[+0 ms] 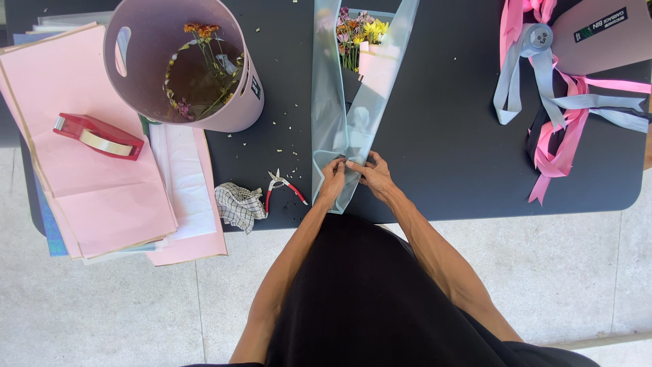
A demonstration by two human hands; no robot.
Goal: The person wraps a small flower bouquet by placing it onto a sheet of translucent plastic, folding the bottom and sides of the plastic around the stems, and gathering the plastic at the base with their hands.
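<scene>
Black table (441,136) under both hands. Left hand (332,180) and right hand (373,175) pinched shut on near end of pale blue wrapping sheet (329,115); flower bouquet (360,34) lying far beyond.

Single head-worn view, looking straight down from above, moderately near, left hand (333,178) and right hand (373,175) low centre, matte black rounded table (441,136) spreading beyond them, pale floor nearer the body

Counter (441,156) black; wrap (339,129) pale blue, see-thru; bucket (224,109) & paper (102,183) pink; cloth (239,206) b/w checked; snips (285,187) – red handles; ribbons (564,115) pink/blue.
</scene>
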